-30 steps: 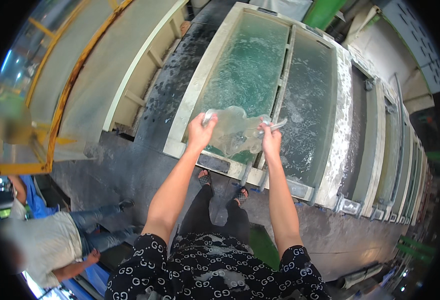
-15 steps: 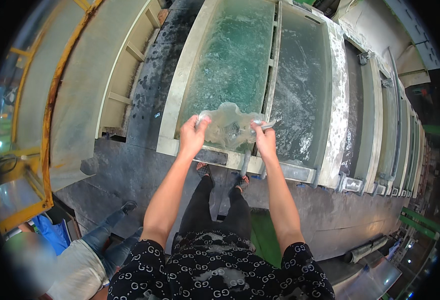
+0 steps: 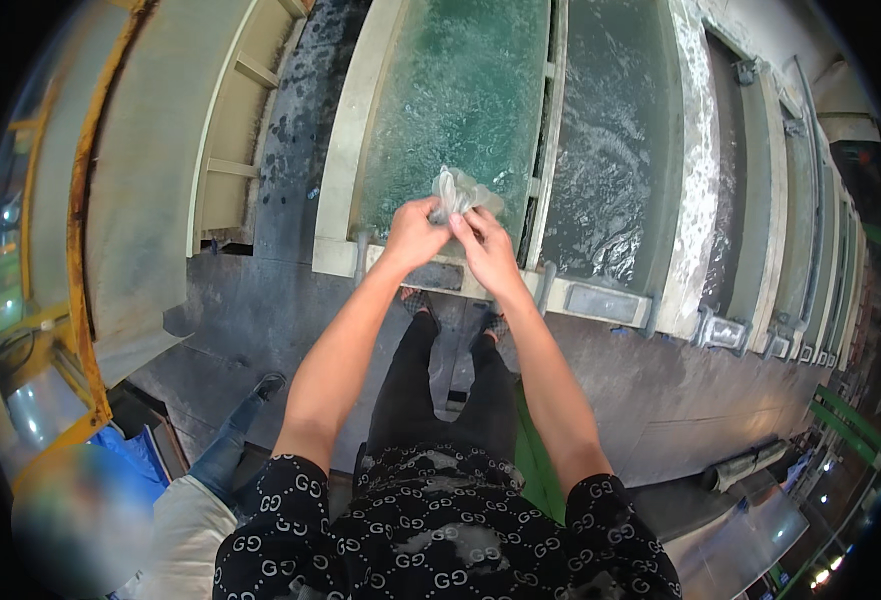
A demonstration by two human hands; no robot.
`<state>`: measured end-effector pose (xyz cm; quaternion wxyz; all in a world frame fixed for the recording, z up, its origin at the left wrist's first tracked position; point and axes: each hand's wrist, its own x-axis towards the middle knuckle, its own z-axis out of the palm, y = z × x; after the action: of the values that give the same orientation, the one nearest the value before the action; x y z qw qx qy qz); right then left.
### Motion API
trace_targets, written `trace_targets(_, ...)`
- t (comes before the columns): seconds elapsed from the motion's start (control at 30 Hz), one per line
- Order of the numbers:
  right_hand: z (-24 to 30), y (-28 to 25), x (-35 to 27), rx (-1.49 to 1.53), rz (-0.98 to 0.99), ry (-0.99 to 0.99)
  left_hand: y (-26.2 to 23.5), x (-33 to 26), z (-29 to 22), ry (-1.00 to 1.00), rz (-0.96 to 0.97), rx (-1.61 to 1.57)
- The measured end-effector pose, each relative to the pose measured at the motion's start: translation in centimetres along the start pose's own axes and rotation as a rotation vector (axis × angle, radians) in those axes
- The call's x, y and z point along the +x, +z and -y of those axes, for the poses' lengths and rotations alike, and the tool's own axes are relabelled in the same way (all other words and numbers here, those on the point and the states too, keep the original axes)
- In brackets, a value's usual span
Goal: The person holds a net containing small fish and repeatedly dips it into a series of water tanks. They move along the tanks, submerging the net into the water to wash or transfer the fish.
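Observation:
A thin, translucent whitish sheet (image 3: 457, 192) is bunched into a small crumpled bundle above the near end of a tank of green, bubbling water (image 3: 460, 90). My left hand (image 3: 417, 236) is closed on its left side. From the right, my right hand (image 3: 484, 246) grips the same bundle, its fingers pinched close to my left hand's. The fingertips are partly hidden by the folds. Whether the sheet is soft film or some other material is hard to make out.
Right of the green tank, a second tank of greyish, rippling water (image 3: 610, 140) stands, with several more tanks beyond. A pale rim (image 3: 332, 258) borders the near end. A rusty yellow frame (image 3: 82, 220) rises at the left. At lower left another person (image 3: 185, 530) stands close by.
The sheet was stretched wide between my hands with a wavy outline; now it is gathered into a bundle. My hands have come together, and the view has shifted slightly.

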<state>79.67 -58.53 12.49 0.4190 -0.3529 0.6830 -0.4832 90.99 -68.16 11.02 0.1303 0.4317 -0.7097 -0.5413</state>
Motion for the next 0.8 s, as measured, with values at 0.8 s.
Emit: trace_targets(0.8,-27.1,-13.6,-28.7,0.01,-0.297,0.888,6.7,-0.7,6.3,-0.401,-0.287,-0.48)
